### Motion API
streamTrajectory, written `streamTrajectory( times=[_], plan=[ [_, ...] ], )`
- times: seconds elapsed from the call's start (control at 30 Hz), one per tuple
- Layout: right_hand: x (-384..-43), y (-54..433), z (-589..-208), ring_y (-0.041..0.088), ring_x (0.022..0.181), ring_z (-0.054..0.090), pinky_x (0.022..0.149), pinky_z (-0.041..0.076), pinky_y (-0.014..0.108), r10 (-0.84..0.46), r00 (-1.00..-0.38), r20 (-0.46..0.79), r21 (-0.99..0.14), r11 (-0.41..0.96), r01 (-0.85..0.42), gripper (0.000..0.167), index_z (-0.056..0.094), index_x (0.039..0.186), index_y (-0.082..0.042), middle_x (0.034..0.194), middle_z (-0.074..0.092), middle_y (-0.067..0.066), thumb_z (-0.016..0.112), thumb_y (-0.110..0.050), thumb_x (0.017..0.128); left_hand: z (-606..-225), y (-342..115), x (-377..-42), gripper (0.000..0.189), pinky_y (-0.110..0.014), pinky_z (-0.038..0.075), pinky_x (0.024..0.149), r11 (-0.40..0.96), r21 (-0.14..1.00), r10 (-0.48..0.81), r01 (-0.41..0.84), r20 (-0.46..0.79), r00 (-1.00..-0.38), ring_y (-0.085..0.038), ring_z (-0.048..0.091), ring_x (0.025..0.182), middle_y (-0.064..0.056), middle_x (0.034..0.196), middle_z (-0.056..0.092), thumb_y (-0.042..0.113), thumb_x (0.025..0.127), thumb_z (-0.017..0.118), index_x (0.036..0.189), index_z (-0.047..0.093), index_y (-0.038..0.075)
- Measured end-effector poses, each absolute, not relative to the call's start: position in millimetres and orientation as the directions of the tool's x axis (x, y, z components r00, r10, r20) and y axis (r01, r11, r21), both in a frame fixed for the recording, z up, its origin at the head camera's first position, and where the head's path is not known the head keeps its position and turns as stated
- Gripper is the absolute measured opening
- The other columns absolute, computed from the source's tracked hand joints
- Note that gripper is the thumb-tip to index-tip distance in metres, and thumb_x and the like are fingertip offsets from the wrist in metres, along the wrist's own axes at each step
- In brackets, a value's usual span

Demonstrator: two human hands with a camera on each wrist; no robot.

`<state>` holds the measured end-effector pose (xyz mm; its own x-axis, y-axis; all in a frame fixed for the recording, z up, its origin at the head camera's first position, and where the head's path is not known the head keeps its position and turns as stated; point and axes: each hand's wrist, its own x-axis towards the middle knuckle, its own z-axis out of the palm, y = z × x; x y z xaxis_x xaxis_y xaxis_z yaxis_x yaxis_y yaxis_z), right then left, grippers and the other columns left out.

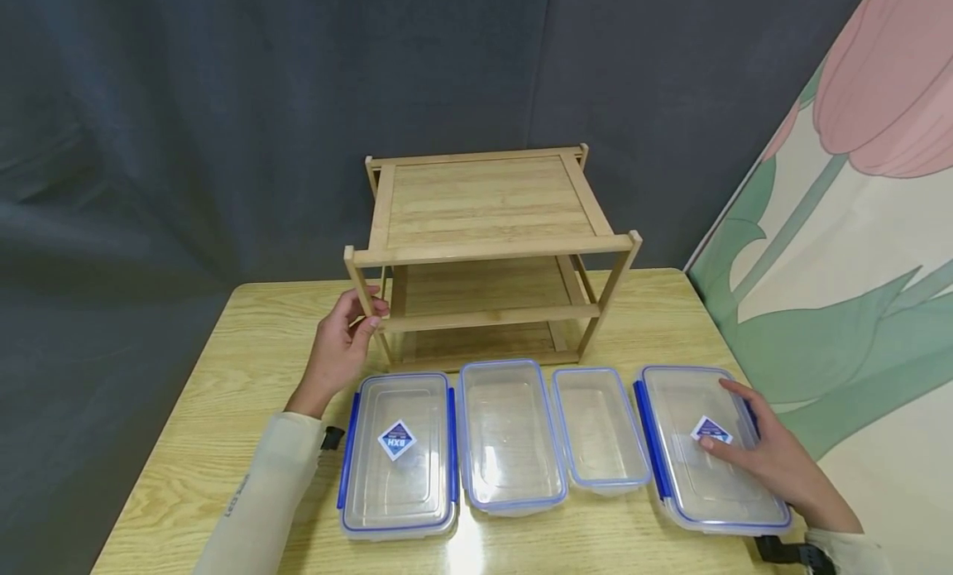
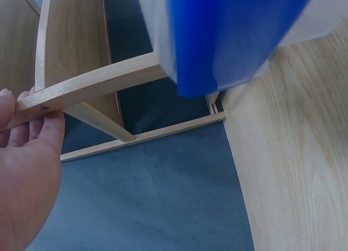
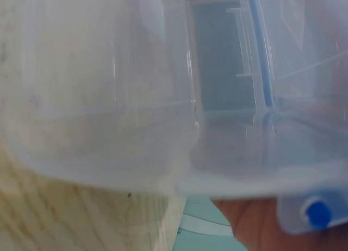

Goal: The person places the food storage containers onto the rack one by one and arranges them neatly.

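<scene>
A wooden three-tier rack (image 1: 495,198) stands at the back of the table. My left hand (image 1: 340,347) grips its front left post; in the left wrist view the fingers of the left hand (image 2: 32,175) curl round the wooden bar. On the far right lies a clear lidded food container (image 1: 715,476) with blue side clips and a diamond-shaped sticker. My right hand (image 1: 778,455) rests over that lid, fingers spread, thumb near the sticker. Container walls (image 3: 109,98) fill most of the right wrist view, where little of the hand shows.
In front of the rack lie a clipped container (image 1: 398,492) with a sticker, a blue-edged clear container (image 1: 514,443) and a smaller one (image 1: 601,430). A dark curtain (image 1: 298,103) hangs behind the table (image 1: 186,443); a flower-patterned wall covering (image 1: 841,252) borders the right side.
</scene>
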<state>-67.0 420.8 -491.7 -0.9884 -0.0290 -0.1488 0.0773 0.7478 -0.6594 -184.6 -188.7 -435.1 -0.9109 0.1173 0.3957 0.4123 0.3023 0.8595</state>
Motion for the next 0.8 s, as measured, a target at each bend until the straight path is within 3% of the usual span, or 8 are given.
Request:
streamTrajectory(
  times=[0.2,0.47,0.7,0.8],
  plan=[
    [-69,416,-482,0.064,0.131,0.034,0.082,0.055,0.065,-0.034,-0.991,-0.131,-0.674,0.736,0.064,0.108,0.007,0.171,-0.017,0.167,0.008,0.043,0.082,-0.033,0.094,-436,-190,-185,0.038,-0.012,0.054,0.1,0.277,0.87,0.117,0.409,0.392,-0.913,-0.026,0.068,0.119,-0.021,0.128,0.066,-0.005,0.107,0.054,0.145,0.051,-0.005],
    [-68,416,-469,0.064,0.126,0.037,0.07,0.052,0.033,-0.042,-0.991,-0.131,-0.712,0.699,0.065,0.106,0.003,0.171,-0.025,0.166,0.004,0.045,0.078,-0.029,0.097,-436,-191,-187,0.038,-0.015,0.055,0.101,0.202,0.877,0.129,0.437,0.418,-0.899,-0.005,0.068,0.116,-0.028,0.129,0.063,-0.006,0.107,0.052,0.145,0.049,-0.009],
    [-67,414,-456,0.064,0.12,0.043,0.061,0.057,0.031,-0.046,-0.994,-0.095,-0.729,0.683,0.038,0.103,0.004,0.171,-0.029,0.166,0.003,0.045,0.076,-0.025,0.098,-437,-192,-189,0.033,-0.014,0.056,0.098,0.202,0.87,0.141,0.45,0.429,-0.892,-0.008,0.067,0.111,-0.027,0.124,0.065,-0.005,0.108,0.049,0.142,0.051,-0.009],
    [-66,413,-450,0.05,0.11,0.056,0.058,0.06,0.034,-0.045,-0.996,-0.081,-0.742,0.67,0.03,0.1,0.006,0.171,-0.033,0.165,0.006,0.045,0.075,-0.022,0.099,-437,-193,-189,0.032,-0.013,0.056,0.097,0.232,0.866,0.149,0.442,0.418,-0.896,-0.01,0.067,0.111,-0.025,0.123,0.066,-0.003,0.109,0.049,0.14,0.052,-0.007]
  ],
)
